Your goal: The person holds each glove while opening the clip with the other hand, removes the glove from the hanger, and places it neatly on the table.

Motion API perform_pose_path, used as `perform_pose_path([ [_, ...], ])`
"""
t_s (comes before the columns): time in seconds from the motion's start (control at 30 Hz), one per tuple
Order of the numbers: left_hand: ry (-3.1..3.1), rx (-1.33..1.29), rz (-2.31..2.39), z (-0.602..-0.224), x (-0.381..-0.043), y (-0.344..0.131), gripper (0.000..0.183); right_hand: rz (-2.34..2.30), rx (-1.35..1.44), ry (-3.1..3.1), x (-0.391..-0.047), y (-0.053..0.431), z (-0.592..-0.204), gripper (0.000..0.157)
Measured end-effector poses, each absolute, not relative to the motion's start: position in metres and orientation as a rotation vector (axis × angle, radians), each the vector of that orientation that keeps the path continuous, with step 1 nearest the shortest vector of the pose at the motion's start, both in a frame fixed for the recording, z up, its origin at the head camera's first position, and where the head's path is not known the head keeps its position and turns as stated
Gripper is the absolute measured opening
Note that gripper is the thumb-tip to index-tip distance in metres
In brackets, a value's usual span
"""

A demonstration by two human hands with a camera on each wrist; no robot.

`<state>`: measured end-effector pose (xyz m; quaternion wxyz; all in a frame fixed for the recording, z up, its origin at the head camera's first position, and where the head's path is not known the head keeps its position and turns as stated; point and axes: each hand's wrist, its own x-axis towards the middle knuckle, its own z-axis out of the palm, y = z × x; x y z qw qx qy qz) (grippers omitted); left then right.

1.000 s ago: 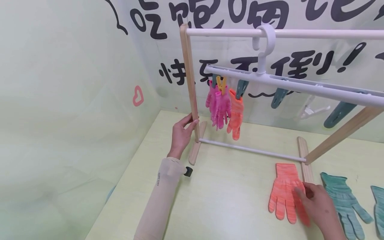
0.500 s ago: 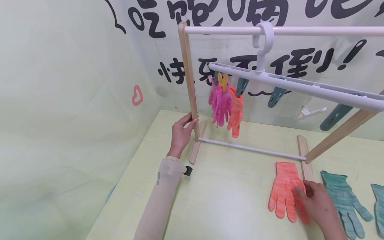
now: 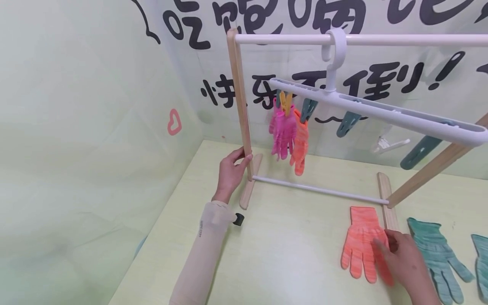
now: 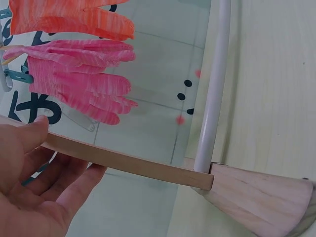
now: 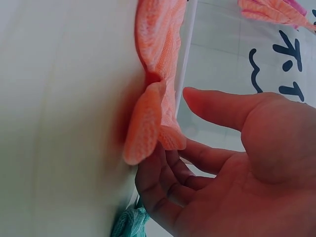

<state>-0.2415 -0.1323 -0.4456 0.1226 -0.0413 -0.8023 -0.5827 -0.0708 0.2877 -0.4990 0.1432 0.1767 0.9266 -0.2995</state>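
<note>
My left hand (image 3: 228,173) holds the left wooden post (image 3: 241,93) of a drying rack low down, thumb on one side and fingers on the other. In the right wrist view, my right hand (image 5: 212,173) has its thumb raised apart from an orange knit glove (image 5: 160,54), with the other fingers at the glove's edge. That glove lies flat on the table, cuff toward the rack. A white clip hanger (image 3: 366,106) hangs from the rack's top rail. Pink gloves (image 3: 284,133) and another orange glove (image 3: 301,144) dangle from clips at its left end.
Green knit gloves (image 3: 436,245) lie at the right of the table, one cut off by the frame. Dark clips (image 3: 348,123) hang from the hanger with no gloves in them. A white lower bar (image 3: 320,189) joins the rack's wooden feet. Behind stands a sheet with black lettering.
The hanger has turned on its hook: its left end with the gloves has shifted right, and its right end has swung left and nearer. Both hands have stayed almost in place.
</note>
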Motion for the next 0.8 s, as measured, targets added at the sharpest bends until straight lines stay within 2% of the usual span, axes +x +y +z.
perform_pose_path([
  [0.17, -2.338, -0.113, -1.703, -0.446, -0.242, -0.132, 0.035, -0.836, 0.477, 2.695, -0.070, 0.287, -0.498, 0.071],
  [0.53, -2.340, -0.096, -1.678, -0.443, -0.240, -0.130, 0.034, -0.783, 0.431, 2.704, -0.069, 0.291, -0.499, 0.080],
  [0.8, -2.214, -0.199, -1.535, -0.424, -0.227, -0.119, 0.047, -0.795, 0.444, 2.701, -0.067, 0.294, -0.500, 0.082],
])
